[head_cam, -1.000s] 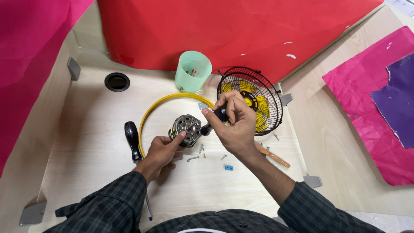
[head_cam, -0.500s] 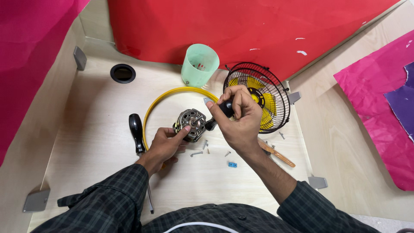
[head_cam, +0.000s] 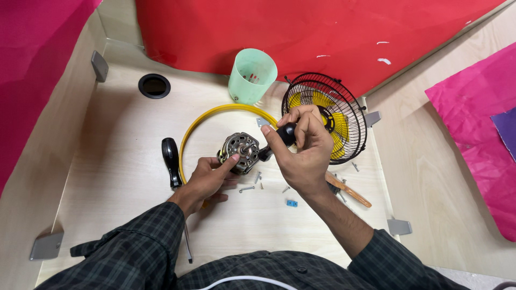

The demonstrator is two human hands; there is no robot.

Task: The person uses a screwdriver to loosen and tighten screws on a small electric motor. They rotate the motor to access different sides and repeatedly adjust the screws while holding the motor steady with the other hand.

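Observation:
A small metal fan motor (head_cam: 239, 152) stands on the pale wooden table inside a yellow ring (head_cam: 200, 123). My left hand (head_cam: 207, 179) steadies it from the near side, fingers against its housing. My right hand (head_cam: 303, 152) is closed around the black handle of a screwdriver (head_cam: 281, 137) whose tip points into the motor's right side. Just beyond my right hand lies a black wire fan guard with yellow blades (head_cam: 331, 116). Loose screws (head_cam: 253, 185) lie on the table below the motor.
A pale green plastic cup (head_cam: 251, 76) stands behind the ring. A second black-handled screwdriver (head_cam: 172, 160) lies left of the ring. A wooden-handled tool (head_cam: 350, 191) and a small blue piece (head_cam: 292, 203) lie to the right. A round black grommet hole (head_cam: 154, 86) sits at the back left.
The camera view has shifted slightly. Both hands stay at the motor, the right hand keeping the screwdriver against it.

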